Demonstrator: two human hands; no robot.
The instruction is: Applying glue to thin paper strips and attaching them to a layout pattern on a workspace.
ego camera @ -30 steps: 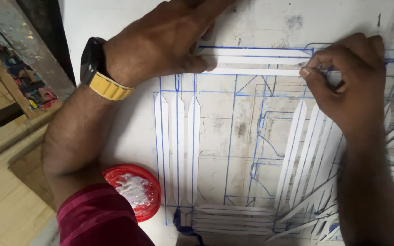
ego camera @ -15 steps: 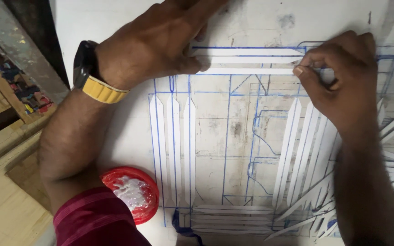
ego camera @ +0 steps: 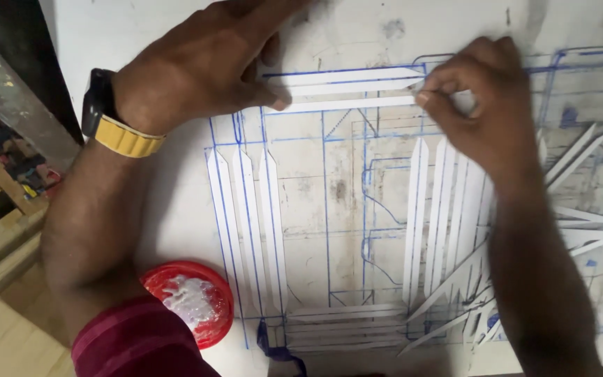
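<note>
Strip-laying looks to be the step in hand: a thin white strip [ego camera: 343, 105] lies along a blue line at the board's [ego camera: 141, 28] top, left hand [ego camera: 204, 66] flat, thumb pressing one end, right hand [ego camera: 479, 105] pinching the other. Pointed strips fan nearby; a red lid [ego camera: 190, 301] holds white paste.

1 head-worn camera looks steeply down, close over the white drawing board [ego camera: 141, 28], filling its view.
</note>
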